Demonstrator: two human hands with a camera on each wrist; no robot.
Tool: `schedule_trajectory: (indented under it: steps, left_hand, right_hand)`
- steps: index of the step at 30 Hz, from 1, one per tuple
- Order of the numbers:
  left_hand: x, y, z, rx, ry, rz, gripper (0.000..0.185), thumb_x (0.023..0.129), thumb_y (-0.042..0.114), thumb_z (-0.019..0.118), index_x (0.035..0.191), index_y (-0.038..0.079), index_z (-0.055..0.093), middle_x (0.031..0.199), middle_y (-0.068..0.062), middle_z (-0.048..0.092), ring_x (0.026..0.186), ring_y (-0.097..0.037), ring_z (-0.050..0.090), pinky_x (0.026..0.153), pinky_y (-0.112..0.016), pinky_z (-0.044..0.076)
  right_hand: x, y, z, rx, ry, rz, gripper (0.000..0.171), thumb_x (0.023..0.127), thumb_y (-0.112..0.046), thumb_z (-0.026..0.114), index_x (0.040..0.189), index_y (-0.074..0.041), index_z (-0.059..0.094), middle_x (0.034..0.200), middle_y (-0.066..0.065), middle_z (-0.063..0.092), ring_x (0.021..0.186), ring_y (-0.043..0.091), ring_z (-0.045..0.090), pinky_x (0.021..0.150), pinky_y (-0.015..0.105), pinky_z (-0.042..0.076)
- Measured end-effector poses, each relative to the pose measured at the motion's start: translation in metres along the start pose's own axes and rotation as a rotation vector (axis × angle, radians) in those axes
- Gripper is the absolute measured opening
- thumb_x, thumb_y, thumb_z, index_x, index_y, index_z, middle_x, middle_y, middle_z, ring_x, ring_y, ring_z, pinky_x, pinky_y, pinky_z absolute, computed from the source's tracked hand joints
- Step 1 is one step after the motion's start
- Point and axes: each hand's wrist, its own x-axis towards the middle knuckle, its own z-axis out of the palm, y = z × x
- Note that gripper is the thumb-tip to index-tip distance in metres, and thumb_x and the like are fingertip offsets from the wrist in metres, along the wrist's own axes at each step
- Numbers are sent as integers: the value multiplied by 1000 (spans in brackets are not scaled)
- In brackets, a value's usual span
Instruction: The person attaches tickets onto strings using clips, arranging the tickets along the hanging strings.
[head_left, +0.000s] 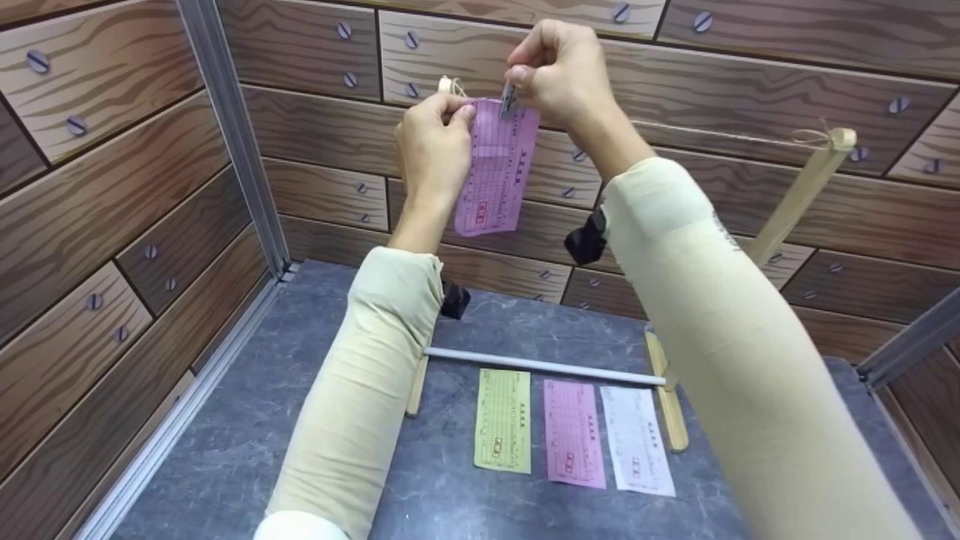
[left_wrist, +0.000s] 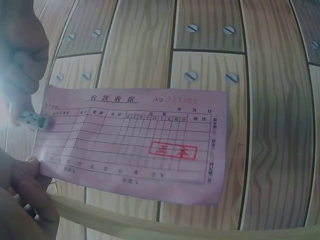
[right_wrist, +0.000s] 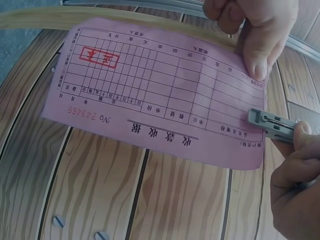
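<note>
Even bright light; wrist views soft (edges warped).

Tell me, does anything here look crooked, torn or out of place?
Nothing stands out. The left hand holds the pink receipt flat and untorn at the string, while the right hand brings a small grey clip to its top edge. The yellow receipt, second pink receipt and white receipt lie in a neat row.

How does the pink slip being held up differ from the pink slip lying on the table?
The held pink slip hangs upright at the string, pinched by the left hand, while the right hand holds a grey clip at its top edge. The table pink slip lies flat and untouched between a green slip and a white slip. Both look like the same printed form with a red stamp.
</note>
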Motion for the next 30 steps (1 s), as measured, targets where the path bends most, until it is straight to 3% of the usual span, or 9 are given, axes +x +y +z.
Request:
schedule_trajectory:
  steps: [12, 16, 21, 24, 30]
  left_hand:
    - [-7, 3, 4, 89, 19, -32, 15, 97, 23, 68, 105, 15, 78, 103, 0, 76, 88, -16, 68, 74, -33, 50]
    - [-9, 3, 7, 89, 40, -30, 15, 97, 24, 69, 102, 15, 79, 99, 0, 76, 84, -16, 68, 72, -33, 50]
    - [-10, 2, 10, 95, 54, -16, 15, 96, 26, 70, 102, 15, 79, 96, 0, 76, 81, -16, 67, 71, -34, 50]
    - [-11, 1, 12, 96, 62, -14, 16, 97, 26, 69, 102, 15, 79, 97, 0, 76, 81, -16, 67, 72, -34, 50]
    - [-12, -3, 14, 61, 99, -2, 16, 97, 23, 69, 102, 12, 79, 96, -2, 76, 80, -17, 68, 72, -35, 50]
  right_hand:
    - [-3, 2, 7, -123, -48, 14, 17, 92, 8, 66, 87, -8, 63, 85, 3, 64, 78, 12, 58, 70, 25, 47]
    - [-2, 3, 6, -161, -77, 39, 14, 93, 6, 65, 94, -8, 64, 88, 2, 63, 76, 11, 57, 62, 21, 48]
    - [-2, 2, 3, -183, -147, 118, 17, 98, -2, 62, 115, -5, 62, 98, 4, 61, 60, 11, 56, 46, 19, 46]
    - [-3, 0, 1, -162, -188, 137, 24, 99, -2, 60, 124, -2, 59, 103, 6, 60, 51, 11, 56, 44, 21, 48]
    - [-5, -4, -1, -95, -220, 149, 31, 100, -1, 59, 130, 0, 56, 111, 9, 60, 49, 12, 58, 46, 23, 51]
